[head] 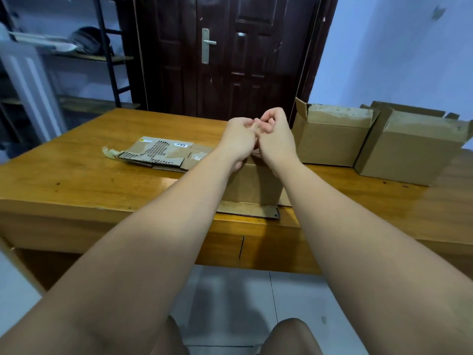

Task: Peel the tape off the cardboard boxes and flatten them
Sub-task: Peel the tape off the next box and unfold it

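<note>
A cardboard box [252,183] stands on the wooden table [84,175] straight in front of me, mostly hidden behind my forearms. Above its top, my left hand [239,139] and my right hand [275,134] meet with fingers curled, pinching a small wad of tape [256,126] between them. A flattened box [163,153] lies to the left, with a crumpled strip of peeled tape [108,152] at its left end. Two open boxes stand at the right: one nearer the middle [330,139] and one at the far right [409,152].
A flat strip of cardboard [249,210] lies at the table's front edge under the middle box. A dark door [225,55] is behind the table, and a shelf rack [76,55] stands at the back left. My knees show above the tiled floor [230,298].
</note>
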Motion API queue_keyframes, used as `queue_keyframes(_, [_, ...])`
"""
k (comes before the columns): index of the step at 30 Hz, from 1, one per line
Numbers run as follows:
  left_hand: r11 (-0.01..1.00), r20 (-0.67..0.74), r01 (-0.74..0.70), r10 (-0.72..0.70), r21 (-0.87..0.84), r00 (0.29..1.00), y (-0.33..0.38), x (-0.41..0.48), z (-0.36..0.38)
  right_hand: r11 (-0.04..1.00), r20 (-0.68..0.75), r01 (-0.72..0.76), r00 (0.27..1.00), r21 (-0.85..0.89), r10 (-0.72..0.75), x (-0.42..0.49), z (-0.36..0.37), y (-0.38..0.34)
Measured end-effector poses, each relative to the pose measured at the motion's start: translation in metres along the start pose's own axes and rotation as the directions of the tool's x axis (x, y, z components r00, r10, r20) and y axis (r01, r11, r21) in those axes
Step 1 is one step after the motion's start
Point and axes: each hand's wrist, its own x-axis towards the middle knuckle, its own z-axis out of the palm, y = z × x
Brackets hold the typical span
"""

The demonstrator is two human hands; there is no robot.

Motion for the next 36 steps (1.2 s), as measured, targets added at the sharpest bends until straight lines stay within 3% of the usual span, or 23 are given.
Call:
queue_keyframes(2, [0.998, -0.077, 0.04, -0.044, -0.047, 0.996, 0.001, 0.0, 0.002, 0.998, -0.004, 0.041, 0.999, -0.057, -0.041, -0.002, 0.002, 0.001])
queue_keyframes(5, [0.966, -0.151, 0.133, -0.168, -0.22, 0.974, 0.006, 0.001, 0.004, 0.995, -0.138, 0.051, 0.988, -0.091, -0.063, -0.003, 0.005, 0.002])
queue_keyframes(7, [0.886, -0.134, 0.189, -0.268, -0.424, 0.954, 0.011, 0.0, 0.001, 0.996, -0.199, 0.026, 0.979, -0.082, -0.042, -0.004, 0.005, 0.001])
queue_keyframes(9, [0.839, -0.069, 0.189, -0.258, -0.51, 0.964, 0.012, -0.002, -0.003, 0.999, -0.181, -0.003, 0.983, -0.051, -0.007, -0.004, 0.004, 0.0])
queue_keyframes(12, [0.852, -0.046, 0.153, -0.203, -0.501, 0.978, 0.009, -0.002, -0.008, 0.996, -0.125, -0.044, 0.992, -0.073, 0.034, -0.002, 0.003, -0.002])
queue_keyframes(16, [0.808, -0.048, 0.173, -0.241, -0.563, 0.969, 0.01, -0.002, -0.012, 0.989, -0.038, -0.004, 0.999, -0.149, -0.002, -0.004, 0.002, -0.002])
queue_keyframes(23, [0.879, -0.107, 0.196, -0.267, -0.434, 0.958, 0.015, -0.001, -0.012, 0.955, 0.043, -0.029, 0.998, -0.295, 0.043, -0.001, 0.009, -0.003])
queue_keyframes(27, [0.858, -0.043, 0.251, -0.301, -0.448, 0.953, 0.017, -0.002, -0.014, 0.94, 0.045, -0.05, 0.997, -0.336, 0.069, -0.002, 0.01, -0.005])
queue_keyframes(32, [0.9, 0.037, 0.168, -0.167, -0.403, 0.985, 0.007, -0.001, -0.014, 0.933, 0.068, -0.047, 0.995, -0.356, 0.076, -0.001, 0.007, -0.005])
queue_keyframes(36, [0.923, -0.02, 0.107, -0.123, -0.369, 0.992, 0.001, 0.0, -0.014, 0.841, 0.088, 0.057, 0.996, -0.538, -0.012, -0.004, 0.012, -0.003])
